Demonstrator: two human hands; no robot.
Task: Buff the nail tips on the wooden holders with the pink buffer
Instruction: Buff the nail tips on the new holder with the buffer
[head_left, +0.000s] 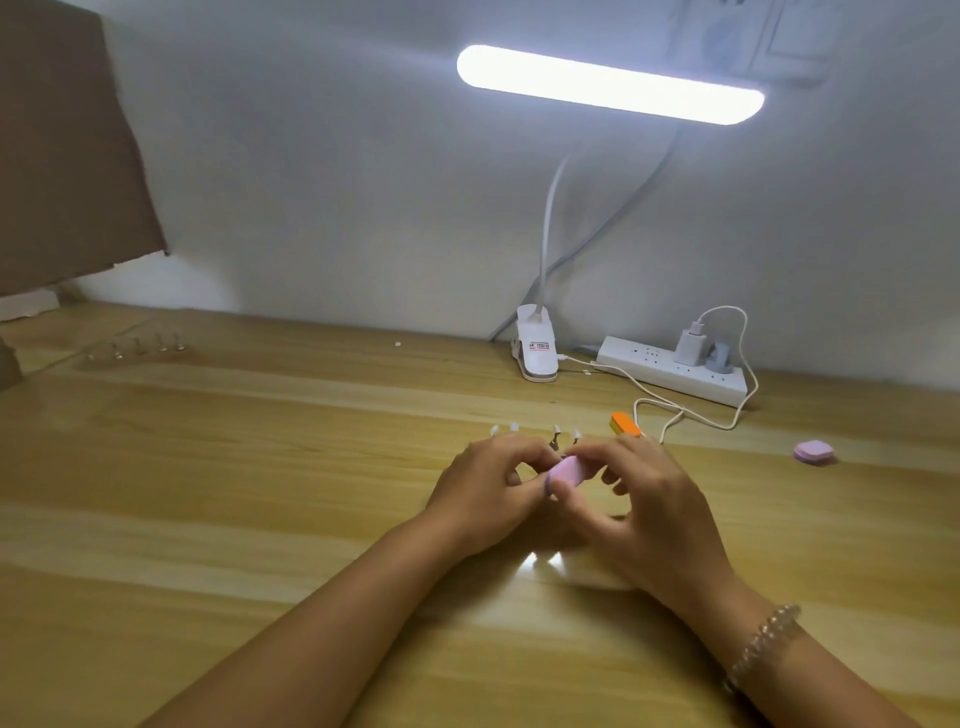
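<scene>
A small pink buffer (566, 472) sits between my two hands at the table's middle. My right hand (639, 499) pinches it between thumb and fingers. My left hand (485, 486) has its fingers curled round something just left of the buffer, apparently one nail-tip holder; the holder itself is mostly hidden. Behind my hands stands a row of white nail tips (535, 430) on thin stems. Whether the buffer touches a tip I cannot tell.
A second pink buffer (814, 451) lies far right. An orange block (625, 423) sits behind my right hand. A clip lamp (537, 348), power strip (675, 369) and white cable (691, 415) line the back. Another holder row (137, 347) stands at far left.
</scene>
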